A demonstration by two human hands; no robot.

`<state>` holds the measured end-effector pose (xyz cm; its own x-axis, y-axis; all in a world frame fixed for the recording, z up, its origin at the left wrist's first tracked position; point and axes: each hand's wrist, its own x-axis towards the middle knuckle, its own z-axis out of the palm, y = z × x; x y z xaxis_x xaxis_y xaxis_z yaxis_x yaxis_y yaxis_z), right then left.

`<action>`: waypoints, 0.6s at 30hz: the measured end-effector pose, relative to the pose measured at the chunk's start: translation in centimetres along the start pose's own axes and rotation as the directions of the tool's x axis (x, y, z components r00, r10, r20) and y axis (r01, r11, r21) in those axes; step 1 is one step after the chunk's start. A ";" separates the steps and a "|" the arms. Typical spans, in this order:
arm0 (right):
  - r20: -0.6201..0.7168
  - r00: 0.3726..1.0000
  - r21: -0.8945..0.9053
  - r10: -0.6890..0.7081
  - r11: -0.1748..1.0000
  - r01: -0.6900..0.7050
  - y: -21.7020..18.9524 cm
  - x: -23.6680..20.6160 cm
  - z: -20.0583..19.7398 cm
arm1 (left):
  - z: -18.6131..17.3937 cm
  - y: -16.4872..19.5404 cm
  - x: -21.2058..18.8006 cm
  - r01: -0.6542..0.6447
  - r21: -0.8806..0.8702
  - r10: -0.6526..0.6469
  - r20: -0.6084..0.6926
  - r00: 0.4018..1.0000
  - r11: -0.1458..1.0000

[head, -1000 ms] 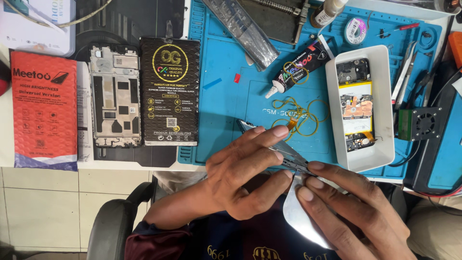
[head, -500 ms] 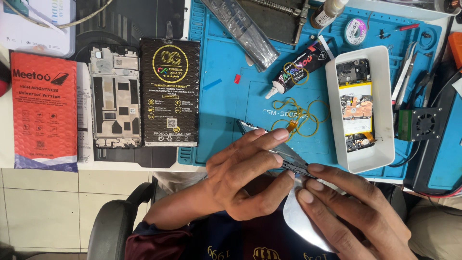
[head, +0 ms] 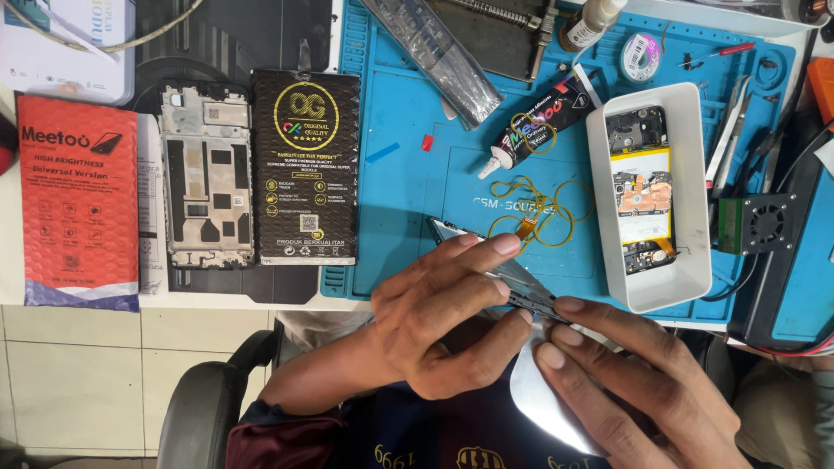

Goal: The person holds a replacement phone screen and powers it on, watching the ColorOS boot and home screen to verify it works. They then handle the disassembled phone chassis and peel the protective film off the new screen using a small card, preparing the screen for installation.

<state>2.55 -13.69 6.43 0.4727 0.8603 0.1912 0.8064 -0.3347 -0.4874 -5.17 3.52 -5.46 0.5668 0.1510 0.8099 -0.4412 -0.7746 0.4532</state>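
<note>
My left hand [head: 443, 317] grips a thin dark phone screen panel [head: 486, 265] edge-on, just above the near edge of the blue work mat [head: 408, 139]. My right hand [head: 643, 382] pinches a shiny clear film [head: 543, 395] that curls away from the panel's near end. An orange flex cable [head: 524, 229] sticks out from the panel's far side. Both hands hover over my lap, close together, fingers touching the panel.
A white tray [head: 691, 174] holds an opened phone body [head: 641, 187]. On the mat lie a black glue tube [head: 540, 126], yellow rubber bands [head: 543, 208] and tweezers [head: 728, 139]. Left of the mat sit a black box [head: 306, 165], a bare phone frame [head: 207, 174] and a red packet [head: 78, 200].
The hands have barely shifted; the left fingers slid slightly along the panel while the right hand keeps the film pulled back.
</note>
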 end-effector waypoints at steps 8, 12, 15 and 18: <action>0.013 1.000 -0.012 -0.020 1.000 0.021 0.2 -0.1 -0.1 | -0.2 0.0 0.0 -0.013 0.007 0.013 0.011 1.000 1.000; 0.007 1.000 -0.012 -0.016 1.000 0.016 0.1 -0.3 0.1 | -0.2 0.2 -0.1 -0.011 -0.008 0.011 0.020 1.000 1.000; -0.004 0.999 -0.004 -0.036 0.999 0.036 0.2 -0.4 0.3 | -0.3 0.4 -0.2 0.003 -0.014 -0.003 0.033 0.999 1.000; -0.010 0.999 0.007 -0.050 0.999 0.050 0.4 -0.4 0.4 | -0.4 0.5 -0.2 0.012 -0.022 -0.011 0.046 0.999 1.000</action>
<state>2.58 -14.05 5.82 0.4354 0.8721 0.2233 0.8265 -0.2889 -0.4832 -5.78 3.36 -5.27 0.6026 0.1310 0.7872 -0.4495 -0.7593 0.4705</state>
